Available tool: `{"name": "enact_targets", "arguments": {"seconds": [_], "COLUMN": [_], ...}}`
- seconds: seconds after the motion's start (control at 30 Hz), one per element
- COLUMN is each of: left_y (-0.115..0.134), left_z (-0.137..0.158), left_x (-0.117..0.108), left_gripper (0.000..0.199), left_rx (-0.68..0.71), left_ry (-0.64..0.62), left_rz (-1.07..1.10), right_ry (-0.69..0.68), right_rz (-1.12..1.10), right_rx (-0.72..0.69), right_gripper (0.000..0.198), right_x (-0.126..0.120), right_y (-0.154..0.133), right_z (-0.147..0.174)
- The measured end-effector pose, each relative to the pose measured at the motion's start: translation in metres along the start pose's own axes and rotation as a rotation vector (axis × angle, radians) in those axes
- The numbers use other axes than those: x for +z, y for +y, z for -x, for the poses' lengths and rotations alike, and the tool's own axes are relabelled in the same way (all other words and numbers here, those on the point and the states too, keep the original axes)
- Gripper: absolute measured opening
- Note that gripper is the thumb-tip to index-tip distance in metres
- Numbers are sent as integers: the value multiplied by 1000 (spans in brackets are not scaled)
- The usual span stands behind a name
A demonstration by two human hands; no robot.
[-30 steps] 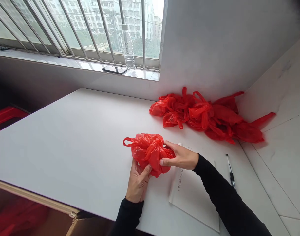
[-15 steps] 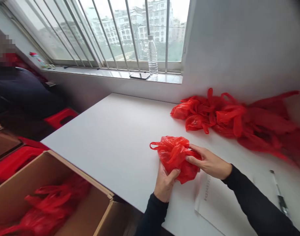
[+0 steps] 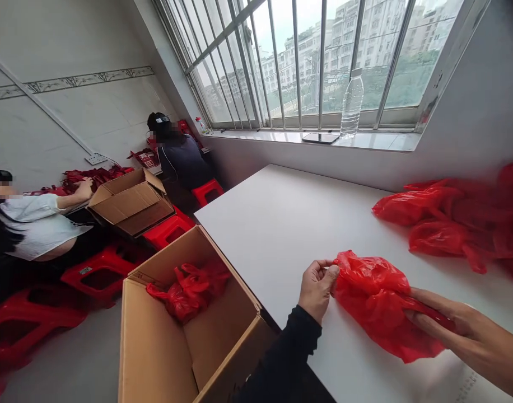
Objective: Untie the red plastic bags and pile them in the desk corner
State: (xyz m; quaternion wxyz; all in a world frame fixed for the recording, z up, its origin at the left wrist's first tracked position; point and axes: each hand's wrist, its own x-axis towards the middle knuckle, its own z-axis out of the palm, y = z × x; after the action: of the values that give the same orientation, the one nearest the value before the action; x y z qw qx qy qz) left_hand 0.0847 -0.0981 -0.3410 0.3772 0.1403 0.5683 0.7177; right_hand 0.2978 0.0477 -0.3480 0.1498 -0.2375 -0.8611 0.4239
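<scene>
The red bag (image 3: pixel 372 299) slants lengthwise toward lower right.

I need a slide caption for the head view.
Left hand and right hand hold a red plastic bag over a white table beside an open cardboard box.

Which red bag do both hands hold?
The bag between the left hand, pinching its edge, and the right hand, gripping its other side. The red bags in the near cardboard box and the pile by the wall are in neither hand.
</scene>
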Motion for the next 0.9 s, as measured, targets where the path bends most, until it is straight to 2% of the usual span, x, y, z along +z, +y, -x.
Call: {"name": "enact_targets", "arguments": {"seconds": [0.1,0.23,0.37,0.53,0.63,0.73,0.9], "left_y": [10,31,50,74,85,78,42], "left_z": [-5,-7,-18,-34,-38,-30,6], "left_x": [-7,-21,-30,-36,-36,-33,-17], "left_gripper": [41,34,28,8,5,5,10], "left_rx": [7,14,-12,30,55,-46,-277], "left_ry": [19,18,0,100,162,148,61], "left_rz": [6,3,-3,44,57,36,-10], "right_ry": [-99,-64,-89,-73,-93,-88,-140], "right_rz": [68,151,137,49,38,3,-70], "right_rx": [88,173,133,62,31,45,39], "right_gripper": [47,58,30,22,22,22,22], "right_x": [-3,-7,-15,-22,-21,-20,-20], "right_y": [-8,-30,-45,-50,-52,-55,-63], "right_z": [-5,-12,-21,-20,-17,-17,-14]}}
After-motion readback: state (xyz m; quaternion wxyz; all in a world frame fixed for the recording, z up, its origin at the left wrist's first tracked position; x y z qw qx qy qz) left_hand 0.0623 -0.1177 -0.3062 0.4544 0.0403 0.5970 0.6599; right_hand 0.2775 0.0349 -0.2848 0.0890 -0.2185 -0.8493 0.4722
